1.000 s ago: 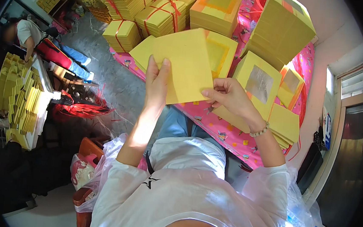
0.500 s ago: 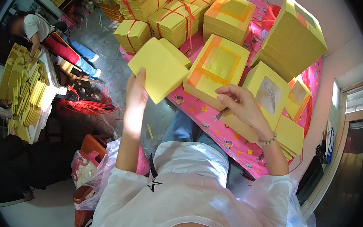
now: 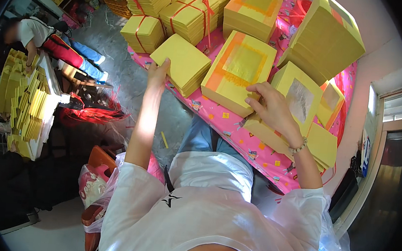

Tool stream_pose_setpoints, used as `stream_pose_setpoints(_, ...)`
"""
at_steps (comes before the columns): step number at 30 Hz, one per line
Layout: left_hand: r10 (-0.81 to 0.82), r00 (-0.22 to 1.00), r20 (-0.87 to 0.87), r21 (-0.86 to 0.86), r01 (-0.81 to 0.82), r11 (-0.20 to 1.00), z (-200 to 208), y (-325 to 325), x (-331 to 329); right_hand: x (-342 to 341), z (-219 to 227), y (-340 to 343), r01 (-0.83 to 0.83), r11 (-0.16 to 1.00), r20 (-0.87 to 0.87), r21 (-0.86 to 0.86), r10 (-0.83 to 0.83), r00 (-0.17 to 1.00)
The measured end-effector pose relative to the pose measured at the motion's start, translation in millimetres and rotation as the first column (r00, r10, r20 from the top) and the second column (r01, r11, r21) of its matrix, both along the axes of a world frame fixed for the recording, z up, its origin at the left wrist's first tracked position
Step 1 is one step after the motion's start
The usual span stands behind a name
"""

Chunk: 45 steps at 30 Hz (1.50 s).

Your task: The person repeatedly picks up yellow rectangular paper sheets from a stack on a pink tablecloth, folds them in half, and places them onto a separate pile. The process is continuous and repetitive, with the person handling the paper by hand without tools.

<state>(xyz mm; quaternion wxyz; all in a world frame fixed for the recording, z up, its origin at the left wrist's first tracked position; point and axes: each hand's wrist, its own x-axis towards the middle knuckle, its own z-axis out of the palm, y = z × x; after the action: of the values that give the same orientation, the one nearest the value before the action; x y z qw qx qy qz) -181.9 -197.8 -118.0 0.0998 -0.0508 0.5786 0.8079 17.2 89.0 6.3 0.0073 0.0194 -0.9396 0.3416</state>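
My left hand [image 3: 157, 75] is closed at the near left corner of a small stack of yellow paper [image 3: 181, 65], thumb on top, pinching the paper lying there. To its right stands a taller paper stack [image 3: 238, 64], its top sheet carrying a gold foil square and an orange band. My right hand [image 3: 277, 110] hovers at that stack's near right corner, thumb and forefinger apart, the other fingers curled. Beneath and beside this hand is another stack with a silver foil square [image 3: 299, 100].
A pink patterned cloth [image 3: 211, 111] covers the table. Red-tied bundles [image 3: 190, 18] and a foil-topped stack [image 3: 252, 11] stand behind; a tall leaning stack [image 3: 323, 40] rises at the right. Loose yellow sheets [image 3: 321, 147] lie near right. Another person [image 3: 40, 37] works at a side table.
My left hand has lowered the raised yellow paper onto the small stack and now rests at its corner. My right hand has shifted slightly right and away from me.
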Motion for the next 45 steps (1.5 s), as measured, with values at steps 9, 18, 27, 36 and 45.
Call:
stream_pose_setpoints(9,0.011,0.999,-0.053,-0.285,-0.026,0.958,0.5,4.9,-1.9,-3.2,-13.2,-12.3,-0.058,0.876,-0.117,0.48,0.129,0.985)
stream_pose_setpoints(18,0.088,0.979,-0.183,-0.373,-0.152,0.915,-24.9,-4.5,-18.8,-8.5,-16.9,-15.7,-0.055,0.844,-0.085,0.533,0.118,0.989)
stream_pose_setpoints(27,0.073,0.995,-0.061,-0.317,-0.088,0.944,-16.8,-8.1,-18.3,-8.0,-12.1,-3.0,-0.067,0.957,-0.111,0.281,0.102,0.989)
stream_pose_setpoints(36,0.156,0.925,-0.346,-0.628,-0.352,0.694,-29.2,-10.3,-14.6,-10.3,-6.2,-1.0,0.026,0.994,-0.01,0.109,-0.025,1.0)
stream_pose_setpoints(45,0.157,0.879,-0.451,-0.704,-0.459,0.542,-9.0,-3.2,13.9,-12.3,-4.7,4.7,0.058,0.995,0.02,0.085,-0.06,0.998)
